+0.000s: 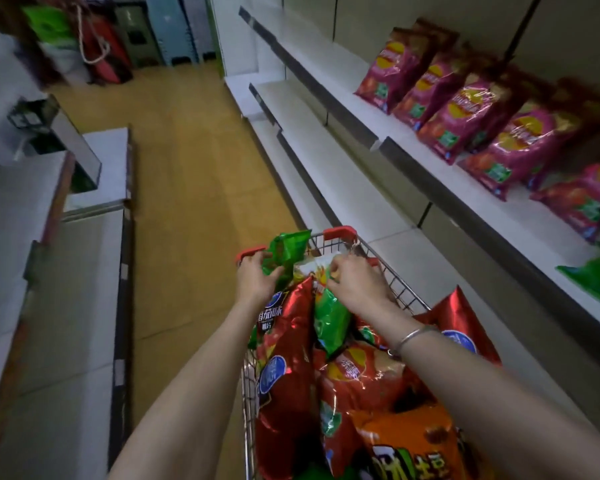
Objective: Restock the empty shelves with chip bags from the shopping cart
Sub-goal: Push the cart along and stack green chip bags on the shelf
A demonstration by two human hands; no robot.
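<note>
At the cart's (400, 292) far end, the left hand (257, 280) grips an upright green bag (286, 251). The right hand (359, 284), nearer the shelves (326, 157), pinches a second bag's (329, 317) top.

Both arms are extending forward and down, bare along the forearms. The left hand (257, 280) is gripping the lower part of a green bag (286, 251), fingers and thumb curling round it. The right hand (359, 287) is facing palm down, knuckles up, fingertips pinching the top edge of a second green bag (331, 318). The right wrist is wearing 1 thin metal bracelet (414, 337). The 2 hands are sitting near each other, not touching.
</note>
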